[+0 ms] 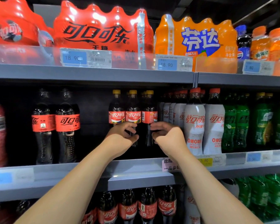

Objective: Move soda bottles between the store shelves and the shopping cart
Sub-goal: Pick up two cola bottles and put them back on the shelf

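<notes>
Head view shows dark, yellow-capped, red-labelled cola bottles (133,117).

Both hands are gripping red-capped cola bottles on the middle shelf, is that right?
No, the caps are yellow, not red. The head view shows the left hand and right hand gripping yellow-capped cola bottles on the middle shelf.
</notes>
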Demonstrator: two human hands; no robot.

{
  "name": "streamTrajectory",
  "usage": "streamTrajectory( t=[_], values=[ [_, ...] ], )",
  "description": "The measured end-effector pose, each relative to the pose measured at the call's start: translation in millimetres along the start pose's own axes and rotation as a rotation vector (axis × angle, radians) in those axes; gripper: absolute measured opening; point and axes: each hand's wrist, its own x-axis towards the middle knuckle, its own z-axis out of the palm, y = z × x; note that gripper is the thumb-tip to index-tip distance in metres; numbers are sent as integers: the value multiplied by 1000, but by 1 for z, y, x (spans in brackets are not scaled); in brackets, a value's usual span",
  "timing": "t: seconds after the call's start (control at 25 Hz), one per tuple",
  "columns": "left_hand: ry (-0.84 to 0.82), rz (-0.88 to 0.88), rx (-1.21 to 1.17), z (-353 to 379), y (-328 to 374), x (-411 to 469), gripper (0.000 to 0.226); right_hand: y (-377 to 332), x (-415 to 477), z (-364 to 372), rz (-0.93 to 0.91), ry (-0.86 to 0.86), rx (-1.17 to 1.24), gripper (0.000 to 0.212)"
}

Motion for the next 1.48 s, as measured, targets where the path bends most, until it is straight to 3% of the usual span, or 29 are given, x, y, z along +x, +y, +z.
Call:
streamTrajectory(
  t=[0.48,0.68,0.96,1.16,1.48],
  values=[
    [181,169,229,-3,8,-14,34,-12,-9,1,-112,-92,-195,33],
    [200,85,337,-22,9,-31,19,-14,-8,0,-62,-127,-186,30],
    [235,66,392,-26,-6,-46,56,-16,-14,5,-159,-185,-170,42],
    [256,125,403,-27,-14,-41,67,-14,-16,5,-187,-179,-134,41],
    [258,39,417,-29,-21,-39,36,-14,-16,4,-203,-116,-13,24]
  ],
)
